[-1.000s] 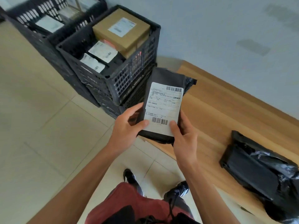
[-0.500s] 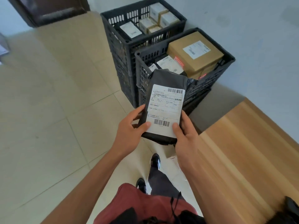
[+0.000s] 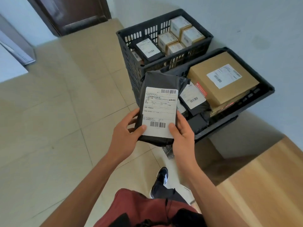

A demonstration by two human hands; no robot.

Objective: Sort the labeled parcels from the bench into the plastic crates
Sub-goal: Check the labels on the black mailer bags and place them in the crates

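Standing over two black plastic crates by the far wall: near crate (image 3: 255,102) on the right w/ a big brown box (image 3: 219,84) plus a few black labelled bags, far crate (image 3: 131,38) behind it w/ small white-topped boxes (image 3: 178,35) and one black bag. Wooden bench (image 3: 265,185) only shows as a corner, near right. The black poly-bag parcel (image 3: 159,110) is held upright in mid air between me and the near crate, over its left near edge, white shipping label facing the cam. Left hand (image 3: 124,135) grips the lower left edge, thumb pinching the label corner, fingers curled behind; right hand (image 3: 183,136) mirrors it on the lower right edge, thumb on the label. Handling, my read: light, soft film bag w/ something flat and semi-stiff inside since it stands w/o drooping; film is prob slick, top end is loose crumpled plastic, so keep hold of the firm lower body, not the flap. Not fragile-looking, a short drop into a crate should be ok. Vs 0.5 s ago: grip and parcel pose unchanged, view has swung so crates sit further right and closer, bench corner smaller, one foot stepped fwd, i.e. closing on the crates.
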